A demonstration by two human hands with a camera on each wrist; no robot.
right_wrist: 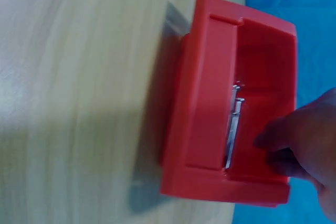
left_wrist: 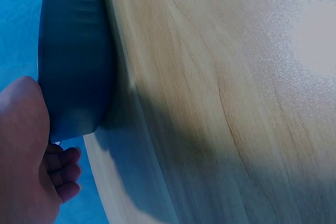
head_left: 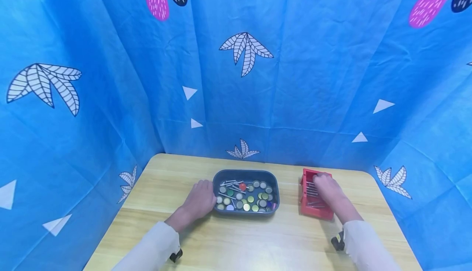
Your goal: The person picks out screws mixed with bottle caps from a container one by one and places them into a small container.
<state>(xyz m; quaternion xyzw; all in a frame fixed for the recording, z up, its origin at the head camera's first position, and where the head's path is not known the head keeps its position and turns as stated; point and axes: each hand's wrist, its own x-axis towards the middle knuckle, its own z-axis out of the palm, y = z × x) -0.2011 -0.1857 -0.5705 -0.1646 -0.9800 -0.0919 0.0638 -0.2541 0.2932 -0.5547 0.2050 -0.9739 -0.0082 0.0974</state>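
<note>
A dark blue-grey tub [head_left: 246, 213] holds many round bottle caps and several thin silver screws or nails. At its left end my left hand [head_left: 200, 199] grips the wall, with the thumb side along the tub and the fingers curled at the end in the left wrist view. To the right is a red bin [head_left: 318, 213], where several silver screws or nails [right_wrist: 233, 127] lie on the floor. My right hand [head_left: 328, 187] reaches down into it, thumb and fingers bent near the far wall. Whether anything is between those fingertips is hidden.
Both containers stand on a light wooden table [head_left: 177, 168], with bare wood between them. A blue patterned cloth [head_left: 236, 99] hangs close behind the table and along its sides. Dark straps with devices sit at both wrists.
</note>
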